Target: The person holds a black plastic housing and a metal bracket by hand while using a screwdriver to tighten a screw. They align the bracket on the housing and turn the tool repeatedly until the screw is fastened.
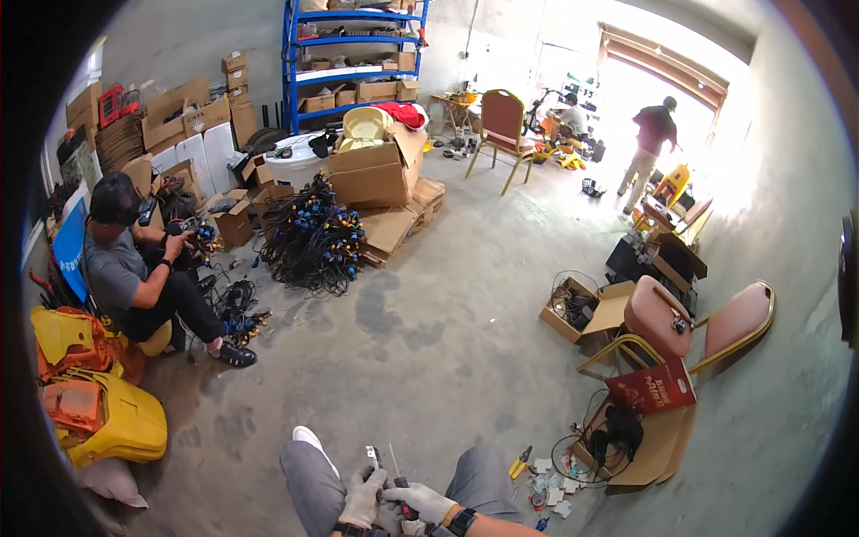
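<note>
Both of my hands wear pale work gloves and are close together between my knees, at the bottom of the view. My left hand (361,498) is closed around a small part with a whitish, metallic-looking end (372,454); its exact kind is too small to tell. In my right hand (426,502) is a screwdriver (407,511) with a dark and red handle, its thin shaft pointing up and away from me. Yellow-handled pliers (520,462) lie on the floor beyond my right knee, beside a scatter of small pale pieces (555,495).
At right, an open carton (660,452) holds black cables, near chairs (658,319) and another box (573,309). A seated person (125,259) works at left by yellow plastic shells (130,421). Ahead are a cable heap (313,237) and blue shelving (291,67); other people are farther back.
</note>
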The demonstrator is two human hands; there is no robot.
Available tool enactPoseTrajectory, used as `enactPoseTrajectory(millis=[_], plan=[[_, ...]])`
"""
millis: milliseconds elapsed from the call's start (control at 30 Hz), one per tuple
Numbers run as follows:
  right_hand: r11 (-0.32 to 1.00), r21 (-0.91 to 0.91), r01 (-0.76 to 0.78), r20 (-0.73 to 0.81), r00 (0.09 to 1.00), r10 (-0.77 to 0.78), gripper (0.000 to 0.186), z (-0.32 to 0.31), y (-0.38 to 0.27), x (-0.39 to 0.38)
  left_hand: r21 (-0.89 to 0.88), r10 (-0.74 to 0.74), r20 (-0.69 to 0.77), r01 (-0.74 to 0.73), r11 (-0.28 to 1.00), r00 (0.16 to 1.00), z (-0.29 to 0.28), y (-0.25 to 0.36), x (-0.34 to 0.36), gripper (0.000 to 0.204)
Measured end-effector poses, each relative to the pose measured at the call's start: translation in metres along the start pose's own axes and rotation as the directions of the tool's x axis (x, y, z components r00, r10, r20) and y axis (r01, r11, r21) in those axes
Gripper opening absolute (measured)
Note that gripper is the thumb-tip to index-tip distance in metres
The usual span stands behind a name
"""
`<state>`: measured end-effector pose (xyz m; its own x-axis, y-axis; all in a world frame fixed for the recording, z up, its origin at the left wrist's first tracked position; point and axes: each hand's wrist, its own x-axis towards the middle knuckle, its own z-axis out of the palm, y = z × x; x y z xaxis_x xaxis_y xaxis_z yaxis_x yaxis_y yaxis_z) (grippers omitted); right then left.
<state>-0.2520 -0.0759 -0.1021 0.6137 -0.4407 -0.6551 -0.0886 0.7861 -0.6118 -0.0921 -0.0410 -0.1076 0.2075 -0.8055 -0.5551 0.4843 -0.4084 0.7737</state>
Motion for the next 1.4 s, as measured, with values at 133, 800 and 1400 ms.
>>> enactPoseTrajectory(millis=[133,800,1400], plan=[[0.989,-0.130,0.069,0.027,0.997,-0.066,0.018,0.012,-0.013,-0.011,0.029,0.015,-0.001,-0.015,0.999,1.000,-0.011,0.001,0.002,0.023],[0.990,0.144,-0.012,-0.079,0.997,0.024,0.013,0.016,0.000,-0.019,0.259,-0.087,-0.036,0.094,0.961,0.996,-0.003,0.021,-0.023,0.071],[0.962,0.258,0.091,-0.010,0.996,-0.091,0.011,0.002,0.036,0.013,0.047,0.041,-0.078,-0.038,0.998,0.996,-0.003,-0.019,-0.005,0.031]])
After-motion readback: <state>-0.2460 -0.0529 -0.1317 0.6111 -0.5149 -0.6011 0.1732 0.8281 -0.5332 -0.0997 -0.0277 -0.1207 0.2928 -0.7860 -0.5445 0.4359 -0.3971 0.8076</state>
